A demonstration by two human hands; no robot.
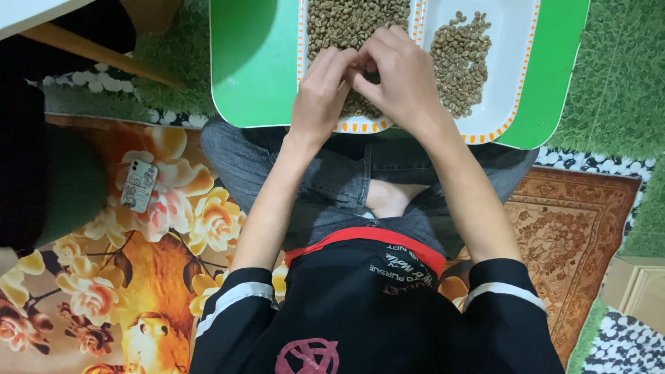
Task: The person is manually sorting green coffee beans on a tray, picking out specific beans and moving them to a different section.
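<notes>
Flowered rugs (138,277) are covering the floor under the seated person, with a phone (138,185) lying at nine o'clock. Beyond the crossed legs, a green tray (256,69) is carrying two white dishes, cut off at twelve o'clock. Both hands, left (320,93) and right (398,73), are curling together over the left dish (360,126), fingertips pinching among pale beans (346,21); whatever they are gripping is hidden. More beans are lying in the right dish (512,41).

A home floor: a flowered mat (138,277), patterned rug (568,228), green shag carpet (616,76), and a phone (138,185) lying there.
</notes>
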